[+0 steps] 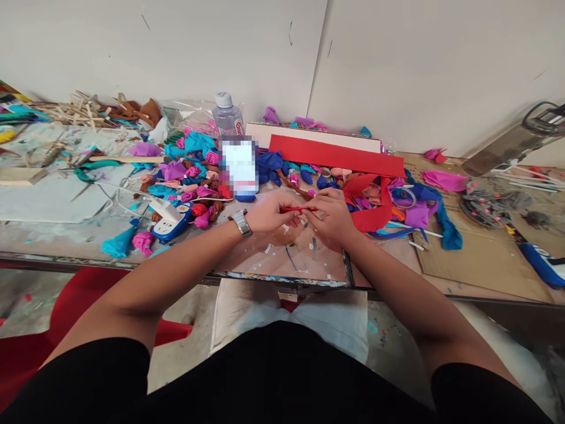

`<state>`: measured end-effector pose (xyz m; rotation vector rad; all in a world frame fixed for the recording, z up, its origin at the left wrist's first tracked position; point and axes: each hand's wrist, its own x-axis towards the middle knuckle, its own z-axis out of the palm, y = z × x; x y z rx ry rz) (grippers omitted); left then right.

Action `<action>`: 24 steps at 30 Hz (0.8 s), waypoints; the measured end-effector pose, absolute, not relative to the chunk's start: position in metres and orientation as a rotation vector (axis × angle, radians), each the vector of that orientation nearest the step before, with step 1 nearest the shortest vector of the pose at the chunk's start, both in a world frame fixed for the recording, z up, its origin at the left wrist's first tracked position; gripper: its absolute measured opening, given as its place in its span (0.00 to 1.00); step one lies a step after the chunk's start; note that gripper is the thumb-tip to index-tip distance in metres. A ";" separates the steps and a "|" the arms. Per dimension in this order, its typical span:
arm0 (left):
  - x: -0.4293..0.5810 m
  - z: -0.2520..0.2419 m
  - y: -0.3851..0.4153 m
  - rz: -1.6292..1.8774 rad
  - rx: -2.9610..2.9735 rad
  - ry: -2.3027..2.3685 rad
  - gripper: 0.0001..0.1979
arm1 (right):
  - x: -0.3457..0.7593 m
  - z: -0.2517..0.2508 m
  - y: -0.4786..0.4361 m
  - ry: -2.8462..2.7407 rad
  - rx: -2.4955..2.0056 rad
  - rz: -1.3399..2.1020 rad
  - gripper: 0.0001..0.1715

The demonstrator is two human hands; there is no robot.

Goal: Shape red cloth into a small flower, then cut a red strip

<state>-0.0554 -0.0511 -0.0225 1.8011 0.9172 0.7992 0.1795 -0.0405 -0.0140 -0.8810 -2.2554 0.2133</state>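
- Phone (239, 168) before the bottle (227, 121)
- Socket block (173, 225) left of the left hand (268, 213)
- Cardboard (468, 265) on the table (282, 262), over to the right
- Sticks (88, 113) behind the pliers (105, 164)

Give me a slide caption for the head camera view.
Left hand and right hand pinching a narrow red strip over a table strewn with colourful rosettes.

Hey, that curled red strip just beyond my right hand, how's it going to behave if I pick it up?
The curled red strip is probably floppy, since it bends around on itself. It looks thin like paper or cloth, so likely light for its size. Its flat shape seems unlikely to roll.
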 end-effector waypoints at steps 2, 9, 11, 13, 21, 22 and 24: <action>-0.055 -0.025 -0.051 0.775 1.733 0.870 0.20 | 0.180 -0.015 -0.039 -2.267 -0.870 0.216 0.12; -0.056 -0.020 -0.050 0.742 1.614 0.805 0.23 | 0.181 -0.017 -0.037 -2.303 -0.846 0.199 0.14; -0.058 -0.019 -0.049 0.724 1.590 0.778 0.22 | 0.181 -0.015 -0.036 -2.322 -0.833 0.181 0.15; -0.059 -0.019 -0.048 0.709 1.559 0.769 0.20 | 0.181 -0.013 -0.036 -2.334 -0.821 0.154 0.15; -0.059 -0.012 -0.051 0.705 1.312 0.774 0.20 | 0.184 -0.013 -0.033 -2.343 -0.691 0.043 0.14; -0.058 -0.012 -0.052 0.702 1.287 0.797 0.20 | 0.184 -0.014 -0.033 -2.337 -0.672 0.035 0.14; -0.057 -0.011 -0.051 0.689 1.267 0.835 0.19 | 0.184 -0.015 -0.032 -2.331 -0.660 0.034 0.13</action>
